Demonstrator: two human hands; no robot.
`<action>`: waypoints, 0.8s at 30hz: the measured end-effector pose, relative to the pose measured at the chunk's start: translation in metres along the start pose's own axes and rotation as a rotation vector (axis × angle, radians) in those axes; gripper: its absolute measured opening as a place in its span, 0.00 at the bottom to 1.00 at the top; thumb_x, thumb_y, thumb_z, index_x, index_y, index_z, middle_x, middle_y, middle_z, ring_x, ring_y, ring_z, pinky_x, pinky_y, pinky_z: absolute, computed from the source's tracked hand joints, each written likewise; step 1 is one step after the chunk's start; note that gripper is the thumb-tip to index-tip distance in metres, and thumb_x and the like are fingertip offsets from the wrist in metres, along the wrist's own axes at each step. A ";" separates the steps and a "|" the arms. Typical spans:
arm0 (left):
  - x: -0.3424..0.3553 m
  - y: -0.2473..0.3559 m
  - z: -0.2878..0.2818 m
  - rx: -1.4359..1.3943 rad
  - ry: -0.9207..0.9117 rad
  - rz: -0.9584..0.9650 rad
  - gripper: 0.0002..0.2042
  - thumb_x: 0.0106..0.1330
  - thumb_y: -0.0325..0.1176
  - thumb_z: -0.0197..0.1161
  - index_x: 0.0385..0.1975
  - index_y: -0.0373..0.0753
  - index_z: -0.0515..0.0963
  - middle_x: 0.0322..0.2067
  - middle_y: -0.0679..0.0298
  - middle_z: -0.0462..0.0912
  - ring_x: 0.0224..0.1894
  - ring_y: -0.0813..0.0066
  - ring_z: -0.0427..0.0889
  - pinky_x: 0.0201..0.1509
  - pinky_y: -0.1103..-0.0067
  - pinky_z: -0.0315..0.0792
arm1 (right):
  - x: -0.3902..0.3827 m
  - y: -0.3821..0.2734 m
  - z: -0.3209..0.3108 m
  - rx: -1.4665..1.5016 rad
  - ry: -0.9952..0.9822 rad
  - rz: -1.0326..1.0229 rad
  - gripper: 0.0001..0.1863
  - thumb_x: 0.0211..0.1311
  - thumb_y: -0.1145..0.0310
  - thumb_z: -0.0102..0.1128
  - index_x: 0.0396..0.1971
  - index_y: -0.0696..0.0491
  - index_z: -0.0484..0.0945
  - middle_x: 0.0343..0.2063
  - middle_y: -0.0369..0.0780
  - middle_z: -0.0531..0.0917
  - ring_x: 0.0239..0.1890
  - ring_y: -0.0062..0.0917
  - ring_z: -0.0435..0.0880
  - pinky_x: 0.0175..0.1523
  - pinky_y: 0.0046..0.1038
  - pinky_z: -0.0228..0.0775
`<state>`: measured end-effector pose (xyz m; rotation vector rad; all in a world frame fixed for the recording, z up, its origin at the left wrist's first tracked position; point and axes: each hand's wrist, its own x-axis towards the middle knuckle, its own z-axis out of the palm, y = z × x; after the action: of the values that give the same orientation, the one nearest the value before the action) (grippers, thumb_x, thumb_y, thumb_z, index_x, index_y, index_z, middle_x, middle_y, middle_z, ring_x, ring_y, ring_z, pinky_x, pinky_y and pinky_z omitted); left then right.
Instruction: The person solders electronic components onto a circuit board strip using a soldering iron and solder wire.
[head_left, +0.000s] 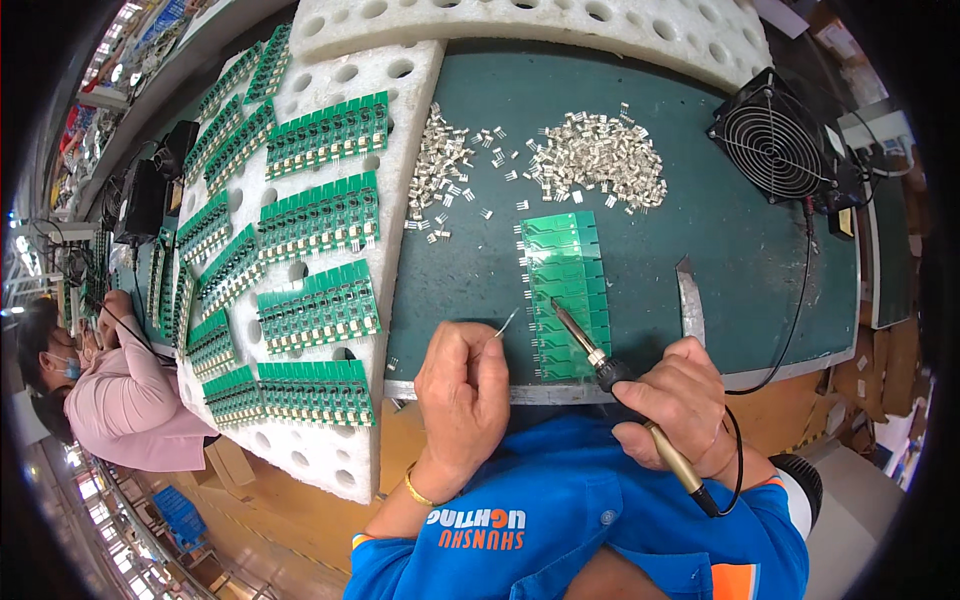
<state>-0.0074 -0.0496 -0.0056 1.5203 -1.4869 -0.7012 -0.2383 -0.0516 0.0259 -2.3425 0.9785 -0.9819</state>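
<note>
my right hand (680, 400) is wrapped around the soldering iron (610, 375), its tip resting on the green circuit board panel (565, 290) that lies on the green mat (720, 230) near the table's front edge. my left hand (462, 395) pinches a thin solder wire (507, 322) just left of the panel. loose metal parts (600, 160) are heaped beyond it, and finished boards (320, 310) sit on white foam (405, 130) to the left.
</note>
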 end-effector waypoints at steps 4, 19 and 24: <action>-0.002 0.005 0.004 0.017 -0.007 0.017 0.03 0.61 0.19 0.66 0.29 0.34 0.80 0.26 0.63 0.76 0.23 0.81 0.70 0.25 0.82 0.63 | -0.002 -0.001 0.000 0.002 0.003 0.005 0.22 0.54 0.62 0.75 0.45 0.55 0.79 0.22 0.36 0.81 0.21 0.27 0.78 0.32 0.30 0.64; -0.003 -0.004 0.013 0.084 0.054 0.096 0.05 0.55 0.19 0.71 0.24 0.35 0.81 0.17 0.64 0.74 0.17 0.80 0.70 0.20 0.81 0.65 | -0.001 -0.003 0.006 -0.008 0.013 0.006 0.19 0.54 0.61 0.74 0.41 0.56 0.80 0.22 0.38 0.81 0.20 0.29 0.78 0.32 0.32 0.64; 0.000 -0.004 0.016 0.083 0.055 0.125 0.06 0.55 0.19 0.71 0.22 0.35 0.80 0.17 0.64 0.74 0.16 0.78 0.70 0.20 0.79 0.64 | 0.001 -0.003 0.008 -0.007 0.009 0.005 0.19 0.54 0.61 0.75 0.40 0.56 0.80 0.22 0.38 0.81 0.20 0.29 0.78 0.32 0.32 0.63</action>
<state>-0.0195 -0.0529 -0.0163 1.4820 -1.5712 -0.5259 -0.2308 -0.0496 0.0231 -2.3422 0.9917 -0.9892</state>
